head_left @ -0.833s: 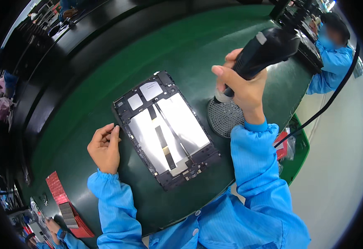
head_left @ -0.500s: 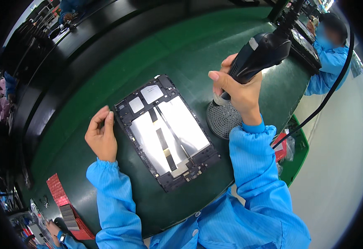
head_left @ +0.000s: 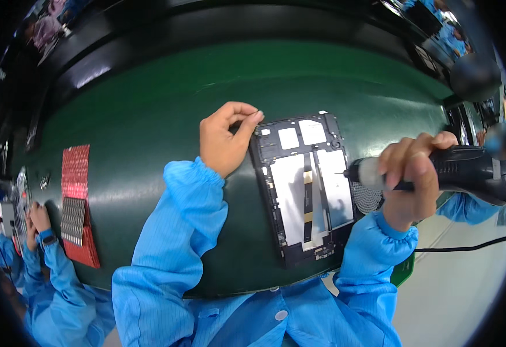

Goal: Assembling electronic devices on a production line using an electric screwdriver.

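Note:
An opened tablet [head_left: 271, 151] lies on the green table, its black inner frame, bright silver panels and dark ribbon strip facing up. My right hand [head_left: 412, 185] is wrapped round a black electric screwdriver [head_left: 464, 172]. The screwdriver is held sideways, its thin bit pointing left over the tablet's right side. Beneath its nose, a round grey dish with many small holes [head_left: 367, 198] partly shows. By the tablet's upper left corner, my left hand [head_left: 227, 137] is closed in a pinch of thumb and forefinger. Whatever is between those fingertips is too small to make out.
To the left lies red bubble wrap [head_left: 75, 173] with a grey gridded sheet [head_left: 73, 221] on it. A co-worker's hands [head_left: 40, 218] are beyond. A black cable [head_left: 473, 248] runs at the right, near a green bin [head_left: 404, 270]. A dark ledge [head_left: 218, 34] borders the far side.
The screwdriver has gone from pointing down at the round dish to lying sideways with its bit over the tablet. My view has turned; my left hand stays near the same tablet corner.

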The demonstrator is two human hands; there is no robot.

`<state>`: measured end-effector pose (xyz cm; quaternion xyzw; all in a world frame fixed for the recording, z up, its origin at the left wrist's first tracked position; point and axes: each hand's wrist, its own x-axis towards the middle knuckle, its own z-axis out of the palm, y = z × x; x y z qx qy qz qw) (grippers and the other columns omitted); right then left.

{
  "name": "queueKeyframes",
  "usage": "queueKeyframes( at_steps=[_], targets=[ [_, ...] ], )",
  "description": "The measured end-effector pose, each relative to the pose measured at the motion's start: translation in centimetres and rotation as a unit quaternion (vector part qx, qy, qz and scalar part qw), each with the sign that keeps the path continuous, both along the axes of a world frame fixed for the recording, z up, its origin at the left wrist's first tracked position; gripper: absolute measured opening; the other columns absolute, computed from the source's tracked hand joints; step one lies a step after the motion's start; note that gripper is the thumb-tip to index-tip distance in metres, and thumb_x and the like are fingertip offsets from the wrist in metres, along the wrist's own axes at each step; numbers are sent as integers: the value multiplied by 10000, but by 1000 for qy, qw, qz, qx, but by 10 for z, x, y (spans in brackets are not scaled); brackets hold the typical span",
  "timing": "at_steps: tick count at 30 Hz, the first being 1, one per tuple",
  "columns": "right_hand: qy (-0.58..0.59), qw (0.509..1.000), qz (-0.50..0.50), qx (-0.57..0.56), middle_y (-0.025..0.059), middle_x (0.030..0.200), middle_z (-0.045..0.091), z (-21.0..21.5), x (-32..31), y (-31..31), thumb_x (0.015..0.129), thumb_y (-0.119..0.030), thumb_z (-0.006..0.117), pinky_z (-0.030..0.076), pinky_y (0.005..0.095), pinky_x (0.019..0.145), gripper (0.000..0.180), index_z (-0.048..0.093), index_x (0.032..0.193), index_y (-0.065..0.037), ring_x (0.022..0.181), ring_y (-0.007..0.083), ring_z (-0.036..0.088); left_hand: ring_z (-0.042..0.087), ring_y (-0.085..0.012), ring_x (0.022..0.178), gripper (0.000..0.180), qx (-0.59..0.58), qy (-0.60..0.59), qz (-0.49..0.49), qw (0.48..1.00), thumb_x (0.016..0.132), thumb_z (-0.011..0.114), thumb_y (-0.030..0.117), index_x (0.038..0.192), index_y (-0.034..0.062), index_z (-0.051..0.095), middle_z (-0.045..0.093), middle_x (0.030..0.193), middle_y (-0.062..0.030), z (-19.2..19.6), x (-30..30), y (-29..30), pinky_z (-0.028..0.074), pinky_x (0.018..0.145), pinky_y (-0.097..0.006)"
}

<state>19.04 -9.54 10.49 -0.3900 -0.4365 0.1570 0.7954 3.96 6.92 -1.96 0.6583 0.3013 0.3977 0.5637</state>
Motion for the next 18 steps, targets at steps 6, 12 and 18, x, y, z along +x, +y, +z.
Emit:
queueKeyframes(
  at_steps=[6, 12, 18],
  targets=[
    [-78, 989, 103, -71, 81, 647, 579, -17, -57, 50, 702, 98, 702, 452, 233, 482, 412, 465, 1023, -2, 513, 116, 550, 627, -101, 720, 96, -19, -99, 50, 994, 833, 642, 46, 891, -28, 620, 662, 769, -70, -8, -7, -1, 493, 649, -227],
    [-51, 987, 119, -97, 77, 629, 574, -35, -69, 55, 705, 132, 689, 455, 224, 483, 385, 475, 1000, 7, 518, 113, 550, 615, -110, 768, 182, -2, -70, 33, 997, 886, 563, 21, 1054, -36, 604, 650, 842, -84, -4, -8, -4, 510, 697, -234],
    [-49, 985, 126, -111, 84, 607, 567, -35, -72, 58, 713, 114, 692, 459, 231, 471, 378, 470, 1000, 9, 498, 127, 554, 613, -103, 722, 168, 12, -72, 43, 996, 885, 562, 30, 1027, -26, 631, 659, 809, -82, -5, -9, -4, 509, 664, -232]
  ],
)
